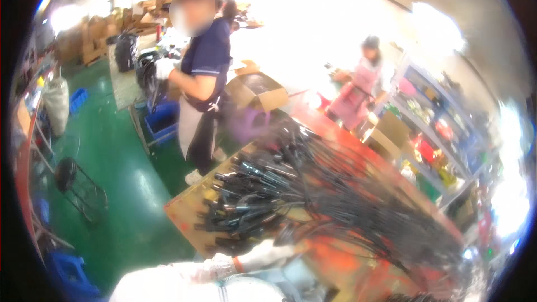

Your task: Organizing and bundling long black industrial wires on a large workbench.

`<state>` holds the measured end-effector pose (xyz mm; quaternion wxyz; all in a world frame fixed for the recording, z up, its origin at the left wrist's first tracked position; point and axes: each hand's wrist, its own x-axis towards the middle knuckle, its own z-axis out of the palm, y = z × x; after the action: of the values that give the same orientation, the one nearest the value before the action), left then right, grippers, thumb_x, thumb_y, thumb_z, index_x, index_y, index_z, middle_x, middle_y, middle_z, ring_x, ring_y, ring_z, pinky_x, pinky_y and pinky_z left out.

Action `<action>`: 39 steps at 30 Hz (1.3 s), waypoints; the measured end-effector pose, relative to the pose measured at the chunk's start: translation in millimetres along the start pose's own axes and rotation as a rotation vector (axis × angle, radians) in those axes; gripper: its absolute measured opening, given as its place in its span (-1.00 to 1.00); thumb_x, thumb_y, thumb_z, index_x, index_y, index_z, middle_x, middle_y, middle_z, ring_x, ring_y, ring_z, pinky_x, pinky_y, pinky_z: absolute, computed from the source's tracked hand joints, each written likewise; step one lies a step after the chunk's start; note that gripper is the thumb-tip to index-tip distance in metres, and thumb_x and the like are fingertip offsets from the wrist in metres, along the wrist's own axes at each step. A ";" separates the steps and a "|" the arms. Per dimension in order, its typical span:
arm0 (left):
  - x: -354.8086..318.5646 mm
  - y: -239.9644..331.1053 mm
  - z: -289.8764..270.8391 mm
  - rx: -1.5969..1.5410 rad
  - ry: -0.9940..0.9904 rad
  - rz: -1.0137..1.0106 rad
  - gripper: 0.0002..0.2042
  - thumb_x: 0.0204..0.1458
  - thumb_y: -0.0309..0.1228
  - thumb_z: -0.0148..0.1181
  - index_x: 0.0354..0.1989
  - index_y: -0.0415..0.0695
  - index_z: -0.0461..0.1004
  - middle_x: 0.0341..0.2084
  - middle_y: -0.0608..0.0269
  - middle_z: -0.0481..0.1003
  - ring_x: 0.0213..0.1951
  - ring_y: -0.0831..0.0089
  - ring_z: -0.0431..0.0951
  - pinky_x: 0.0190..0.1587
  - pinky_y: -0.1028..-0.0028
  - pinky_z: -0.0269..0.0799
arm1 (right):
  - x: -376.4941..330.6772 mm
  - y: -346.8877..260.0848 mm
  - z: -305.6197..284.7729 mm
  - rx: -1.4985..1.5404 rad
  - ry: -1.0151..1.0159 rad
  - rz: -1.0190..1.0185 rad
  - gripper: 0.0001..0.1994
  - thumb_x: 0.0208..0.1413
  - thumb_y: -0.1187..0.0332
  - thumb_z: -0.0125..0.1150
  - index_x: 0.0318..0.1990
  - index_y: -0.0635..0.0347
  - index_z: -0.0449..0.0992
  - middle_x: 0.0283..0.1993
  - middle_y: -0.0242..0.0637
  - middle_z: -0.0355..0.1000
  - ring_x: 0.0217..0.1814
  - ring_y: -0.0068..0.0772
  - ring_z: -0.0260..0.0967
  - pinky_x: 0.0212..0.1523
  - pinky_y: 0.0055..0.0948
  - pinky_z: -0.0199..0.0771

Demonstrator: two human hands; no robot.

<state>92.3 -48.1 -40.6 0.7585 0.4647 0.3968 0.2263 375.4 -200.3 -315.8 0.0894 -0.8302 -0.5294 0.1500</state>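
A long bundle of black cables lies across the worktable, with dark, shiny ends fanned out at its left. My left hand, which seems to wear a white glove with an orange hem, reaches in from the lower left beside the near side of the bundle. Its fingers are smeared and partly lost among the cables, so whether they grip one cannot be made out. A white sleeve covers that arm. My right hand does not show.
A person in a dark blue shirt stands beyond the table's left end, near a cardboard box and a blue crate. Another in a pink apron stands at the far side. Shelves line the right; a hand trolley stands left.
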 end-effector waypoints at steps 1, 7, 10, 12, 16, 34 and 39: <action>5.0 -15.1 0.5 0.031 0.031 0.004 -0.69 0.00 -0.13 0.14 -0.58 -0.09 0.36 -0.72 0.40 0.32 -0.64 0.60 0.26 -0.56 0.54 0.15 | -0.5 0.4 2.5 0.002 0.002 0.004 -0.76 -0.16 0.19 0.20 -0.32 0.05 0.48 -0.23 -0.06 0.41 -0.16 -0.04 0.40 -0.16 -0.13 0.40; 8.7 -57.1 -9.2 0.187 0.031 -0.140 -0.46 -0.11 0.06 0.17 -0.15 -0.19 0.50 -0.33 0.13 0.52 -0.21 0.37 0.48 -0.09 0.44 0.34 | -4.2 8.4 22.5 -0.053 0.004 0.118 -0.76 -0.21 0.18 0.25 -0.33 -0.02 0.54 -0.19 -0.10 0.42 -0.10 -0.04 0.37 -0.10 -0.17 0.38; -3.9 -61.7 -5.0 0.179 0.048 -0.224 -0.47 -0.11 0.03 0.18 -0.12 -0.19 0.49 -0.29 0.08 0.50 -0.18 0.39 0.47 -0.09 0.46 0.33 | -22.6 -6.1 17.8 0.091 0.159 0.143 -0.68 -0.22 0.16 0.26 -0.25 0.00 0.52 -0.12 -0.11 0.38 -0.06 -0.06 0.36 -0.05 -0.19 0.36; -2.0 -63.4 -6.0 0.232 0.050 -0.218 -0.49 -0.10 0.00 0.19 -0.13 -0.20 0.49 -0.31 0.10 0.51 -0.21 0.41 0.47 -0.12 0.47 0.34 | -33.7 -23.1 -11.3 0.003 0.004 0.171 -0.67 -0.12 0.14 0.19 -0.18 0.02 0.48 -0.08 -0.11 0.35 -0.06 -0.07 0.36 -0.05 -0.19 0.36; -7.2 -61.1 -6.2 0.173 0.127 -0.251 -0.68 -0.04 -0.19 0.19 -0.26 -0.21 0.50 -0.45 0.20 0.51 -0.38 0.48 0.47 -0.27 0.50 0.34 | -49.6 -39.3 -38.1 0.056 -0.023 0.222 -0.70 -0.05 0.14 0.13 -0.17 0.02 0.46 -0.09 -0.11 0.34 -0.06 -0.07 0.35 -0.05 -0.19 0.36; -33.8 10.8 60.9 0.442 -0.017 -0.348 -0.67 -0.11 -0.17 0.17 -0.33 -0.22 0.47 -0.52 0.24 0.46 -0.42 0.44 0.45 -0.26 0.49 0.35 | -51.5 -157.7 -167.6 0.800 0.176 -0.392 -0.80 -0.10 0.35 0.25 -0.27 0.12 0.53 -0.40 -0.22 0.44 -0.40 -0.14 0.41 -0.36 -0.31 0.42; -33.8 0.9 39.6 0.473 -0.001 -0.357 -0.41 -0.08 -0.08 0.18 0.14 -0.06 0.27 -0.14 0.12 0.46 -0.04 0.34 0.44 0.00 0.44 0.31 | -33.2 -171.1 -151.6 0.476 0.568 -0.810 -0.56 -0.37 0.19 0.41 -0.21 0.04 0.51 -0.42 -0.36 0.40 -0.38 -0.21 0.35 -0.43 -0.27 0.34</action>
<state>104.8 -92.5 -16.6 0.6572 0.5517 0.5134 -0.0097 268.6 -156.3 -115.7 0.4649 -0.5246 -0.7132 -0.0108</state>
